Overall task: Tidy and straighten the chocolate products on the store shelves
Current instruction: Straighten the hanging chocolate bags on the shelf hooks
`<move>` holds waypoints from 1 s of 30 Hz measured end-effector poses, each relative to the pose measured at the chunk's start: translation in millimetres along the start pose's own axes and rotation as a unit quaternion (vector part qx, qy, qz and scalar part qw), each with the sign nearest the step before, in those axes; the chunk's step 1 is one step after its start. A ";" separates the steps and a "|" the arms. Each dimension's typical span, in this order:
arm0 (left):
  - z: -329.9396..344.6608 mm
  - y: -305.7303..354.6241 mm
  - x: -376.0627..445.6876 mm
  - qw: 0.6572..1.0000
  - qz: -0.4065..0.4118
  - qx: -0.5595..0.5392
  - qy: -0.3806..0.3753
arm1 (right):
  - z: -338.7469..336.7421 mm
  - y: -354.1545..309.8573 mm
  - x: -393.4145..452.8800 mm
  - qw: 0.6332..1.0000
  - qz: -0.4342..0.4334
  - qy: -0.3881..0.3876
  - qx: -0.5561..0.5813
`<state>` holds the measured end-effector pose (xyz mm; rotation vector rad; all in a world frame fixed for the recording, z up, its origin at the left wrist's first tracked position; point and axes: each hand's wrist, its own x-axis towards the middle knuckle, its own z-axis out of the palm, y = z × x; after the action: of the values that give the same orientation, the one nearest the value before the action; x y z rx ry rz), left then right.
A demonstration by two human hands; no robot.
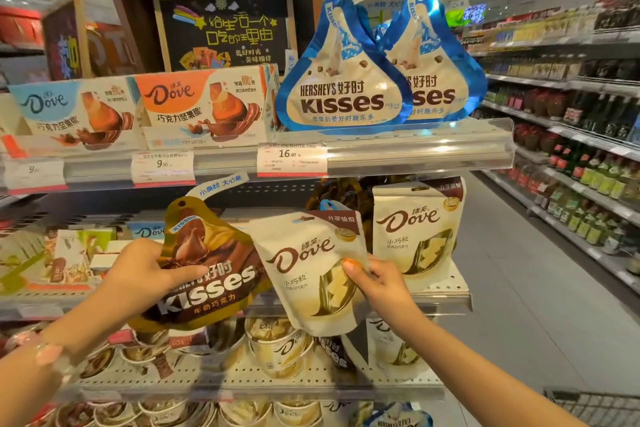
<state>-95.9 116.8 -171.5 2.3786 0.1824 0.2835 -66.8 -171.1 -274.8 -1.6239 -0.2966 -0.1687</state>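
My left hand (145, 274) grips a gold-and-brown Kisses bag (214, 274) by its left side, tilted, in front of the middle shelf. My right hand (377, 282) pinches a cream Dove pouch (311, 274) at its right edge, also tilted, beside the Kisses bag. Another cream Dove pouch (417, 232) stands upright on the middle shelf to the right. On the top shelf stand two blue-and-white Kisses bags (341, 80) and two Dove boxes (204, 104).
The top shelf's clear plastic rail (415, 149) carries price tags. Dove cups (277, 347) fill the lower shelves. An aisle floor (519, 288) runs along the right, lined with bottle shelves (588, 184). A cart's wire edge (595, 406) sits at bottom right.
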 end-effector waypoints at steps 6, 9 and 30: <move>1.1 2.3 3.9 0.999 -0.010 -0.043 -0.013 | -8.2 -6.4 -12.2 0.998 -0.033 0.050 0.026; 3.4 2.4 6.7 0.998 0.003 -0.044 -0.036 | -23.4 -18.9 -24.7 0.995 -0.039 0.070 0.063; 129.9 45.3 31.2 0.981 0.194 -0.001 0.006 | -159.0 -80.9 -101.3 0.993 0.011 0.114 -0.010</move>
<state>-30.4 5.8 -228.7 2.3979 -0.2819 0.4791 -176.0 -333.9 -214.3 -1.6098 -0.1028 -0.3388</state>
